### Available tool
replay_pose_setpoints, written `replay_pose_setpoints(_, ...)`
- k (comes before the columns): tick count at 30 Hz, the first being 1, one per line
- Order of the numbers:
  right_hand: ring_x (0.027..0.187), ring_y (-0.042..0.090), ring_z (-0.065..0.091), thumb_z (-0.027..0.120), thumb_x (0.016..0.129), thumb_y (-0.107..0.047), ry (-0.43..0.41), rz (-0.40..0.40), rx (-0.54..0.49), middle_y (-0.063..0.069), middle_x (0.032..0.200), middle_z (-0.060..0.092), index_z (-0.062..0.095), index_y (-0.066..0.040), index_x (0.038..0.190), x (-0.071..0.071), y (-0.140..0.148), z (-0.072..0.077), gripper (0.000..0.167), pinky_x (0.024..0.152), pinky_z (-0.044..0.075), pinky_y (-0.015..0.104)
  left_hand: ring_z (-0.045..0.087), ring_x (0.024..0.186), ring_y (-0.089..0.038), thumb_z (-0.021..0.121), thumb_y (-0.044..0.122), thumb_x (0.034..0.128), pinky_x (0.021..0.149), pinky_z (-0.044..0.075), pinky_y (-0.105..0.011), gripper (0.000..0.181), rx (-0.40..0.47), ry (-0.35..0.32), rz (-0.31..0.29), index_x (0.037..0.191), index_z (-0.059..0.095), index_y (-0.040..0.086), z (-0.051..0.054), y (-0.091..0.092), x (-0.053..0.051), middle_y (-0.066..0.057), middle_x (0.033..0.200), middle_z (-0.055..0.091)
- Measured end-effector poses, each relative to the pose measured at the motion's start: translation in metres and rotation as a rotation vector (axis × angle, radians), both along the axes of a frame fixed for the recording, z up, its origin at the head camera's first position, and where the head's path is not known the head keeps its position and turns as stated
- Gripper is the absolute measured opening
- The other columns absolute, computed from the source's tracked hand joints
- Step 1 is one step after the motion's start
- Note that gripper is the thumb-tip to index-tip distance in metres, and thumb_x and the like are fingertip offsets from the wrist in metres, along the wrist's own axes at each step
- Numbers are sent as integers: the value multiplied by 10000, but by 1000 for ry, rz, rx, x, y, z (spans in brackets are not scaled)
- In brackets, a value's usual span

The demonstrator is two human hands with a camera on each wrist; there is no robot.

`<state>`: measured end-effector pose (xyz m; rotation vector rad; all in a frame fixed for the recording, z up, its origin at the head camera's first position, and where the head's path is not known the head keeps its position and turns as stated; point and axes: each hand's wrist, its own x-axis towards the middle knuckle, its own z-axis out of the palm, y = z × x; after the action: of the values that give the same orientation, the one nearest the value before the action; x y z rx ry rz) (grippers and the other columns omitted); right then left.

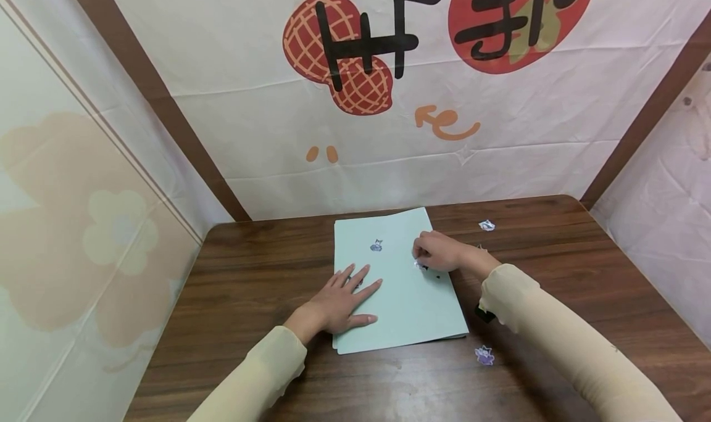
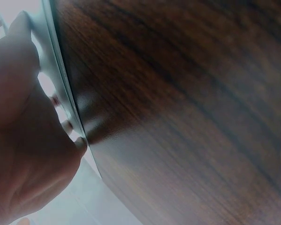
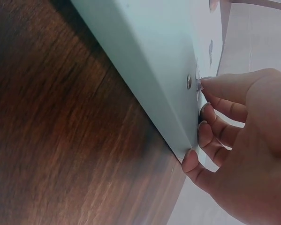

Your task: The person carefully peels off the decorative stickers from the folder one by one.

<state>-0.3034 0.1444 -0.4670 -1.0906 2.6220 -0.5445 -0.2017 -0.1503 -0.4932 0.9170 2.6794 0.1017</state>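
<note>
A pale mint-green folder lies on the wooden table. My left hand rests on its left side with fingers spread, partly covering a small sticker. Near the folder's right edge, my right hand pinches a small shiny sticker between thumb and index finger, at the folder's surface. In the right wrist view, the other fingers bend against the cover, close to a small round metal stud. Another purple-and-dark cartoon sticker sits on the upper part of the cover.
On the wooden table, right of the folder, lie a sticker at the back and a purple sticker nearer the front. Another piece is partly hidden behind the right wrist. A printed cloth hangs behind the table.
</note>
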Motion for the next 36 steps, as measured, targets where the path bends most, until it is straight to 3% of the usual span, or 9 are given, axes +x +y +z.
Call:
replay_pose_setpoints(12,850,155,507,608,1004,-48,-10,0,3,42,958,582,680,-45,1017,-1,-1,1,73,794,477,349,62,1572,-396,445,632,1025,1245,123,-579,740,-1,12,4,1645,242,284,2,1,1,-98,1725,81)
replay_pose_setpoints(21,832,150,514,601,1008,-50,-5,1,-17,31,942,583,669,-43,1014,2,0,3,68,775,470,343,-1,1581,-357,403,688,1009,1255,85,-559,766,7,20,10,1651,177,337,-14,-3,-5,-54,1733,19)
replay_pose_setpoints(36,809,143,498,610,1009,-70,-19,-10,-24,24,932,584,670,-41,1023,3,0,6,69,756,453,340,-7,1582,-352,394,689,1011,1255,81,-561,759,12,16,11,1651,172,347,-15,-3,-5,-44,1734,13)
